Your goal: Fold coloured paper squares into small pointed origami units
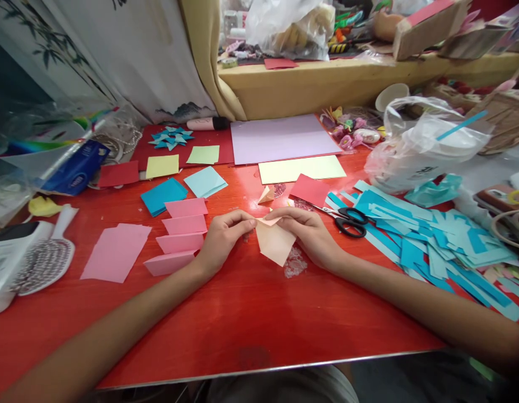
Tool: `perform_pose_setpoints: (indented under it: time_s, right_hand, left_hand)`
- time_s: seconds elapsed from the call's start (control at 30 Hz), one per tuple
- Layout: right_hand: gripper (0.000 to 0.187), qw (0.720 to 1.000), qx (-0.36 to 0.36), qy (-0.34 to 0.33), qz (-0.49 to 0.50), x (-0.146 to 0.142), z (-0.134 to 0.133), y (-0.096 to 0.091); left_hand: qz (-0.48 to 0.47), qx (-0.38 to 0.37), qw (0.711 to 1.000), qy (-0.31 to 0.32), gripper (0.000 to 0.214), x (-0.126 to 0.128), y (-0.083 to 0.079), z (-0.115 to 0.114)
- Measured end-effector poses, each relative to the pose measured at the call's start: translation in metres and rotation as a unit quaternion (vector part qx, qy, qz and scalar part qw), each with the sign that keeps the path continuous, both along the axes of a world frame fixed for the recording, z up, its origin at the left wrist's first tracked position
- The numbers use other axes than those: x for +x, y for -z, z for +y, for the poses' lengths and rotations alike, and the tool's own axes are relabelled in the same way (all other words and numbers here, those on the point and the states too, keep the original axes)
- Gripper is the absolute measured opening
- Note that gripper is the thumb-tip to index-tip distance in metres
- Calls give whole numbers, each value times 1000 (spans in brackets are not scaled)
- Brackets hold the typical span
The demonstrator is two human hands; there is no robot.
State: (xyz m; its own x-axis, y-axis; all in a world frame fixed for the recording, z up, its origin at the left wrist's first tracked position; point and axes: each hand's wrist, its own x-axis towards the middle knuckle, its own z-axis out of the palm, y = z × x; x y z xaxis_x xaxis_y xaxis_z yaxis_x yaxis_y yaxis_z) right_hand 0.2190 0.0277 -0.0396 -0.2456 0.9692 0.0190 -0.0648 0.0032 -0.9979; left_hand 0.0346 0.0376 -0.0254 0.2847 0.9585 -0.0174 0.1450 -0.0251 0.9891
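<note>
A cream sheet of folding paper (276,242) is held between my two hands above the red table, its top edge folded down and its lower corner pointing toward me. My left hand (226,238) pinches the paper's upper left corner between thumb and fingers. On the opposite side, my right hand (312,230) grips the upper right edge, thumb against the fold. Just beyond my fingers stands a small folded cream paper piece (266,194). Crumpled clear plastic (295,263) lies beside the paper. Several folded pink papers (184,225) stand in a row by my left hand.
Black-handled scissors (351,221) and a pile of blue paper strips (431,240) lie to the right. Leftward are flat pink sheets (116,252), blue squares (164,196) and a hairbrush (47,263). Behind are a lilac sheet (280,139), blue paper stars (171,137) and a plastic bag (419,145).
</note>
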Motion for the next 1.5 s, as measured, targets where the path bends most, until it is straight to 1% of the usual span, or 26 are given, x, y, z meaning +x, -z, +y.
perform_pose_setpoints:
  time_s: [0.17, 0.27, 0.37, 0.5, 0.63, 0.7, 0.8, 0.9, 1.0, 1.1, 1.2, 1.37, 1.5]
  right_hand:
    - [17, 1000, 3, 13, 0, 0, 0, 1]
    - [18, 1000, -3, 8, 8, 0, 0, 0]
    - [18, 1000, -13, 3, 19, 1, 0, 0]
    - [16, 999, -43, 5, 22, 0, 0, -1]
    - [26, 996, -84, -21, 22, -2, -1, -5]
    - [25, 995, -89, -36, -4, -2, -1, -7]
    - [25, 994, -82, -54, -42, -2, -1, -7]
    - [27, 996, -80, -38, -11, -2, 0, -3]
    - [28, 996, -81, -25, 15, -2, 1, 0]
    - [26, 996, -76, -33, -17, -2, 1, 1]
    - [23, 998, -59, -22, -30, -2, 0, 0]
    - [21, 999, -48, -9, -17, -2, -1, -3]
    - [23, 999, -25, 16, -35, -4, -2, -5]
  left_hand:
    - [-5, -8, 1000, 4, 19, 0, 0, 1]
    - [4, -11, 1000, 28, 21, 1, -1, 0]
    - [6, -3, 999, 47, 27, 2, -3, -2]
    - [47, -4, 998, 36, 34, 4, -4, -3]
    - [61, -6, 998, 29, 35, 5, -3, -2]
    - [66, -4, 998, 20, 35, 5, -2, -2]
    - [54, -2, 999, 6, 31, 5, 0, -2]
    - [16, -1, 1000, 0, 21, 5, 2, -1]
    - [-7, 13, 1000, -1, 19, 5, 3, -2]
    - [23, 41, 999, 10, 19, 4, 3, -2]
    - [55, 50, 997, 25, 22, 3, 4, -1]
    - [20, 39, 999, 7, 24, 3, 8, 0]
    - [-12, 19, 999, 25, 20, 4, 6, 0]
